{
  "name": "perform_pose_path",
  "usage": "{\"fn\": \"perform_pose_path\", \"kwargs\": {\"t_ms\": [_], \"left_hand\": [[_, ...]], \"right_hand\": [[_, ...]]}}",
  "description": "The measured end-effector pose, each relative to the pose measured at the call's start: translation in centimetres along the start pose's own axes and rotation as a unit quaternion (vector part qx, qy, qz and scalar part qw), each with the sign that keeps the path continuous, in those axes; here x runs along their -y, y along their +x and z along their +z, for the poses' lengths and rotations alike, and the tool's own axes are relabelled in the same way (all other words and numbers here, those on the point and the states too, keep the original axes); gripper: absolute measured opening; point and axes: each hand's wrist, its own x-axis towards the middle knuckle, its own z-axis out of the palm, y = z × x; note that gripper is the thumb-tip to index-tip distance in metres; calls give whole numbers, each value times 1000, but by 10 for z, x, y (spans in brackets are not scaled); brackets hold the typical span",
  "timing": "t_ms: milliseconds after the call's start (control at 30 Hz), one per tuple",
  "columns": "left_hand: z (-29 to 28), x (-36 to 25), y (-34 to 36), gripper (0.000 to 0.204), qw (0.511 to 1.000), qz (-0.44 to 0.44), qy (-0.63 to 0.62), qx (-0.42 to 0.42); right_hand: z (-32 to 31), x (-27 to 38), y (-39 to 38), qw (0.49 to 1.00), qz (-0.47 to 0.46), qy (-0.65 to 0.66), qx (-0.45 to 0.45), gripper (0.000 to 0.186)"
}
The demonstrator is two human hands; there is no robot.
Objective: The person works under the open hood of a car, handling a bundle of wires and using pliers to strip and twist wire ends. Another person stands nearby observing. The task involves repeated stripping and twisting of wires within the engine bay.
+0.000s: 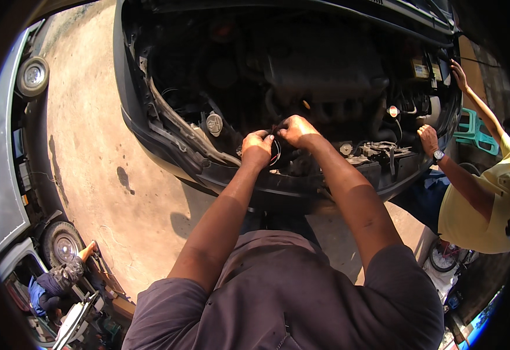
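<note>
Over the front of an open car engine bay (325, 64), my two hands work close together. My left hand (257, 147) is closed in a pinch, its thumb toward the right. Fingers bent and closed, my right hand (297, 132) meets it from the other side. Thin wires (278, 153), some light and some reddish, loop down from between the hands. They appear pinched in the fingers of both, though a dark piece at the fingertips is too shaded to make out. Left of the hands sits a round grey cap (214, 124).
At the right, a person in a yellow shirt (476, 204) rests one hand (428, 140) on the car's front edge. Behind that person stands a green plastic stool (476, 131). Another person (54, 286) crouches by a vehicle wheel (64, 245) at the lower left.
</note>
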Motion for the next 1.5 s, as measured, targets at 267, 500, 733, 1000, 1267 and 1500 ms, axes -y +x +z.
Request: {"fn": "perform_pose_path", "kwargs": {"t_ms": [267, 500, 733, 1000, 1267, 1500], "left_hand": [[0, -4, 11, 32, 996, -73, 33, 39], [-5, -7, 7, 31, 995, -23, 85, 47], [-8, -11, 5, 29, 996, -37, 74, 34], [2, -2, 3, 30, 981, 64, 182, 0], [-9, -10, 1, 30, 991, 3, 106, 76], [-5, -2, 9, 31, 987, 7, 106, 119]], "right_hand": [[3, -10, -14, 963, -192, -186, -46, 18], [-5, -6, -6, 964, -222, -144, -7, 21], [-9, 3, -2, 984, -152, -82, 40, 30], [-9, 1, 11, 995, 1, -6, 104, 28], [-19, -20, 7, 951, -259, -166, 33, 32], [-23, -26, 9, 841, -457, -290, 15, 18]]}}
